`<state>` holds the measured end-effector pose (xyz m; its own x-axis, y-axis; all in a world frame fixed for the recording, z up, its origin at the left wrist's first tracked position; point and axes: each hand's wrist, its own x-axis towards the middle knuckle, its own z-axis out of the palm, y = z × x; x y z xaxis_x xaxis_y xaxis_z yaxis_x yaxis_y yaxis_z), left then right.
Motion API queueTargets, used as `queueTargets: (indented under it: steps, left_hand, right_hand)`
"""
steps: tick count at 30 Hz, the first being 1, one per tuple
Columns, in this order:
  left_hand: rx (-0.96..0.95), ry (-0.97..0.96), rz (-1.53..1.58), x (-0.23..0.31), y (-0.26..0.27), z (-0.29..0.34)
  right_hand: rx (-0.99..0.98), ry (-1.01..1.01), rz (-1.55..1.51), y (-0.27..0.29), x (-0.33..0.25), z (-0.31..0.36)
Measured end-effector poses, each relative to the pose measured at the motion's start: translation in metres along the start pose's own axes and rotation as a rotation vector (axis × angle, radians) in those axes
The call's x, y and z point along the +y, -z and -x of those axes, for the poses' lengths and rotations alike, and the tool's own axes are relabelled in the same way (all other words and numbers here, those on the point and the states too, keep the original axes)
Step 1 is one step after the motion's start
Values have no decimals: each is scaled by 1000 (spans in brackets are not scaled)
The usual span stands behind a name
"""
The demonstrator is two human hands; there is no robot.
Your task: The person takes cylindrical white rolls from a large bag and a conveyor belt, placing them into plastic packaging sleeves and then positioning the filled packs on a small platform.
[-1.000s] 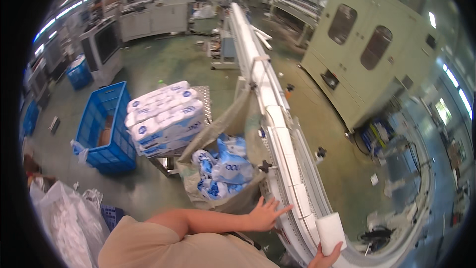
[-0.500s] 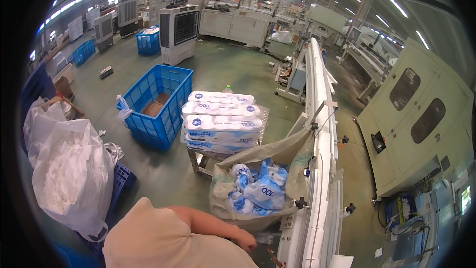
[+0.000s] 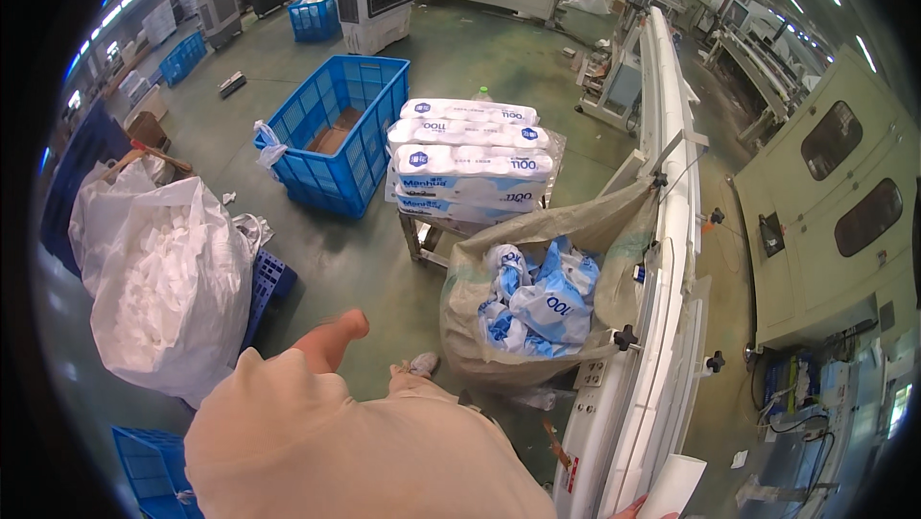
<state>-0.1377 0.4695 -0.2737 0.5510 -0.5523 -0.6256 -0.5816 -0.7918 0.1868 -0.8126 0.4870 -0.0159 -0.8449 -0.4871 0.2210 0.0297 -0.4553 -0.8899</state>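
At the bottom right, my right hand (image 3: 630, 509) grips a white paper roll (image 3: 675, 483). Its fingertips show at the roll's lower end; most of the hand lies below the picture. The roll tilts beside a long rail lined with white paper rolls (image 3: 666, 183). My left hand (image 3: 356, 324) is over the floor in front of my body, apart from any object. Its arm is foreshortened, and I cannot make out the fingers. Nearest on its right is a beige sack (image 3: 470, 365) holding crumpled blue-and-white plastic wrappers (image 3: 552, 303).
Wrapped packs of rolls (image 3: 472, 166) are stacked on a metal stand (image 3: 422, 239). Behind them to the left is a blue crate (image 3: 331, 174). A white bag of paper scraps (image 3: 173, 298) stands at left. Pale green machine cabinets (image 3: 835, 202) rise beyond the rail.
My left arm has swung left, away from the rail. My right hand and the paper roll it holds have come further into view at the lower right. The view has tilted down.
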Motion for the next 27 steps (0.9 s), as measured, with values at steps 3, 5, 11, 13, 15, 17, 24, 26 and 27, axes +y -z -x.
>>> queueTargets:
  steps: [3, 5, 11, 13, 15, 17, 24, 26, 27]
  left_hand:
    - [-316, -78, -79, 6, -41, 17]
    - [-391, -227, -187, 53, -55, 50]
    - [-371, -729, -545, 146, -63, 115]
    - [-554, -685, -468, 154, -67, 83]
    - [-583, -747, -533, 158, -80, 41]
    - [-609, -772, -541, 139, -81, -1]
    - [-936, -607, -244, 147, -12, 26]
    - [-823, -720, -541, 133, -21, 16]
    - [-798, -785, -644, 129, -27, 8]
  right_hand:
    - [29, -14, 56, -8, -9, 6]
    - [77, -89, -127, -42, -35, 16]
    - [200, -214, -35, -67, -51, 28]
    - [257, -216, -75, -62, -52, 29]
    - [306, -161, -55, -66, -48, 33]
    - [231, -202, -144, -48, -29, 22]
    - [327, -202, -201, -72, -48, 21]
    - [307, -196, -216, -69, -50, 22]
    - [284, -195, -217, -72, -51, 24]
